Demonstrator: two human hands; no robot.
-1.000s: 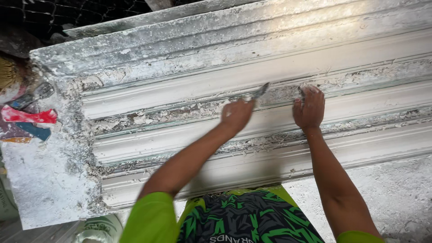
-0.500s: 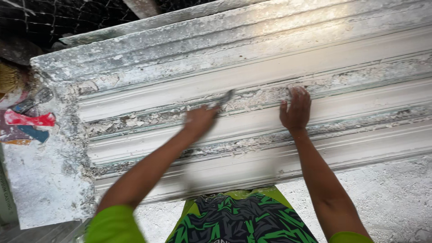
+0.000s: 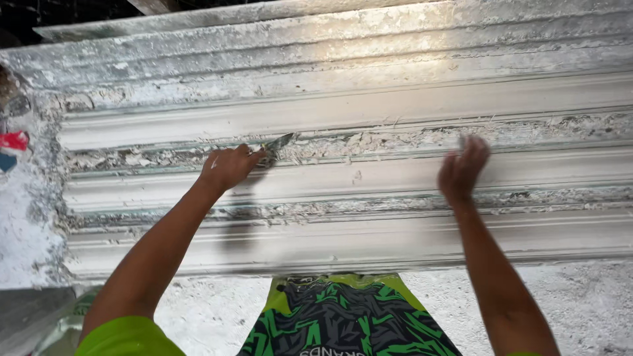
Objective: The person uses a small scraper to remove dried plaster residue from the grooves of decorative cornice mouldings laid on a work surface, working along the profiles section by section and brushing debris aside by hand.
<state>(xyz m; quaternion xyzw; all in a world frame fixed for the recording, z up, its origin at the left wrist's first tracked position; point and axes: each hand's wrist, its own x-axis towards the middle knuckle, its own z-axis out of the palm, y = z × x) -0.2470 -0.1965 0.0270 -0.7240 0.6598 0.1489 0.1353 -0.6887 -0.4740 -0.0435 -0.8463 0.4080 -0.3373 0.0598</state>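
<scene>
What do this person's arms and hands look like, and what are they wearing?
Both forearms are bare, with no gloves on the left hand or right hand. A lime-green short sleeve covers the left upper arm. No watch or rings are visible.

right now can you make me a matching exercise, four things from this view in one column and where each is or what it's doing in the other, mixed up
Column one:
1. left hand
2. right hand
3. small grey metal scraper blade
4. long white ridged plaster moulding

Column two:
A. lies across the whole view, crumbly debris in its grooves
B. open, fingers up, against the moulding, holding nothing
C. tip set in the rough groove beside the left hand
D. closed around the scraper's handle

Pairs: 1-D, 2-B, 3-C, 4-A
</scene>
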